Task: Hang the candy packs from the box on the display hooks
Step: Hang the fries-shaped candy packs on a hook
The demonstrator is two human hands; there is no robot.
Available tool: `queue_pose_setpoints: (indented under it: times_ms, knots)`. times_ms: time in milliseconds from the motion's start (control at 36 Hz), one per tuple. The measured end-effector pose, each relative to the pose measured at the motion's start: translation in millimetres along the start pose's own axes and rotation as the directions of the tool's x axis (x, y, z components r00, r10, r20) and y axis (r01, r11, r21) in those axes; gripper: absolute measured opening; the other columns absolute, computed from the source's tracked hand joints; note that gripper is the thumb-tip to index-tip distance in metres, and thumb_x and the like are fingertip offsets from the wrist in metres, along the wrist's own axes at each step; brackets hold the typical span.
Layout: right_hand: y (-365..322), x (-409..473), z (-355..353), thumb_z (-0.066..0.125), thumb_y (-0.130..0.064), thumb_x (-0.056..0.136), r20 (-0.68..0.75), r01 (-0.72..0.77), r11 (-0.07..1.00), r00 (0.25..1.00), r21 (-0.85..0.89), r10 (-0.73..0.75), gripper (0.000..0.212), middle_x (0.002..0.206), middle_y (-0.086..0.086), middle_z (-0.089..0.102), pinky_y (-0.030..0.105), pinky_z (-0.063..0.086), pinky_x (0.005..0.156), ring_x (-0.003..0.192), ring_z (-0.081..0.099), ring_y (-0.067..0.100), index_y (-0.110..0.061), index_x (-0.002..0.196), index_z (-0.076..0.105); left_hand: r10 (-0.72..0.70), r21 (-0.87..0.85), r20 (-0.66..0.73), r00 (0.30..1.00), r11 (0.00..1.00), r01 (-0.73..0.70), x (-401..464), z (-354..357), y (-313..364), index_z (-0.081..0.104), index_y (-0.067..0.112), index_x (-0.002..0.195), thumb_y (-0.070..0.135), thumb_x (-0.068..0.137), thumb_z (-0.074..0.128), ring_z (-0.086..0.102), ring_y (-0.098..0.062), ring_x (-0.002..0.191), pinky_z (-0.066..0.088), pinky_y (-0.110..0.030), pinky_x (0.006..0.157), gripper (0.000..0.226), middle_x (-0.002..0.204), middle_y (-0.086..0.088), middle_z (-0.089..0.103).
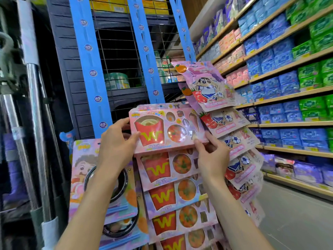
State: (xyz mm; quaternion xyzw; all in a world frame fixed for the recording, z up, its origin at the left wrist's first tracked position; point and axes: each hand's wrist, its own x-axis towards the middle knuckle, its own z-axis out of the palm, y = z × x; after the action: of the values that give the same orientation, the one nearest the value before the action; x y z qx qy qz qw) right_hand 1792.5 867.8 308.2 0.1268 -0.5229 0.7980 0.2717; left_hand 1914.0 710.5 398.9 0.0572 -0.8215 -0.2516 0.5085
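Observation:
A pink candy pack printed with a red fries carton and a yellow W is held against the middle blue hanging strip. My left hand grips its left edge, thumb on the front. My right hand pinches its lower right corner. Below it hang several identical W packs in an overlapping column. The box is out of view. The strip's hooks cannot be made out.
A left strip carries packs with a cartoon face and black bowl. Several pink cartoon-boy pouches hang on the right strip. Wire grid racking stands behind. Shelves of blue and green packs line the right aisle; metal poles stand left.

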Motion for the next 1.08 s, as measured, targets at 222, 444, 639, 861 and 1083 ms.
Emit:
queue_pose_setpoints:
  times_ms: [222,444,639,861,1083]
  knots:
    - [-10.0,7.2,14.7,0.076,-0.03,0.087,-0.004,-0.008,1.0,1.0,0.025,0.008,0.048,0.128,0.0,0.06,0.045,0.05,0.104,0.124,0.056,0.023,-0.021,0.133,0.063,0.016,-0.023,-0.07,0.997,1.0,-0.018,7.2,-0.9,-0.9,0.063,0.025,0.13,0.016,0.093,0.066,0.056,0.012,0.08,0.043,-0.013,0.064,0.038,0.09,0.022,0.061]
    - [-21.2,12.2,19.7,0.075,-0.019,0.089,0.0,-0.002,0.999,1.0,0.035,0.002,0.046,0.13,0.002,0.065,0.044,0.048,0.106,0.123,0.058,0.02,-0.014,0.133,0.063,0.037,-0.028,-0.089,0.995,0.999,-0.039,10.1,1.4,-3.3,0.062,0.025,0.13,0.016,0.095,0.064,0.058,0.009,0.081,0.047,-0.018,0.065,0.036,0.094,0.017,0.062]
    - [-24.3,12.7,19.4,0.074,-0.019,0.09,-0.012,-0.008,0.998,1.0,0.06,0.008,0.044,0.129,0.001,0.066,0.043,0.051,0.104,0.121,0.061,0.019,-0.014,0.133,0.063,0.038,-0.016,-0.074,0.997,0.999,-0.04,12.6,1.6,-3.5,0.062,0.028,0.131,0.018,0.095,0.064,0.061,0.004,0.083,0.056,-0.033,0.076,0.037,0.09,0.018,0.062]
    - [-22.0,12.2,14.5,0.074,-0.019,0.09,-0.012,-0.017,0.998,1.0,0.066,0.018,0.047,0.13,0.003,0.065,0.036,0.05,0.105,0.122,0.06,0.018,-0.011,0.134,0.062,0.031,-0.026,-0.054,0.998,0.999,-0.033,11.4,1.9,-1.8,0.062,0.031,0.131,0.021,0.097,0.062,0.062,0.005,0.081,0.053,-0.025,0.065,0.036,0.086,0.025,0.061]
    - [-13.9,9.3,13.6,0.076,-0.024,0.088,-0.016,-0.036,0.998,0.999,0.043,0.037,0.047,0.126,0.002,0.063,0.045,0.05,0.104,0.122,0.059,0.02,-0.015,0.132,0.064,0.014,-0.013,-0.038,0.999,1.0,-0.014,8.2,2.0,-3.1,0.061,0.03,0.132,0.021,0.096,0.063,0.063,0.002,0.08,0.05,-0.021,0.059,0.037,0.088,0.021,0.062]
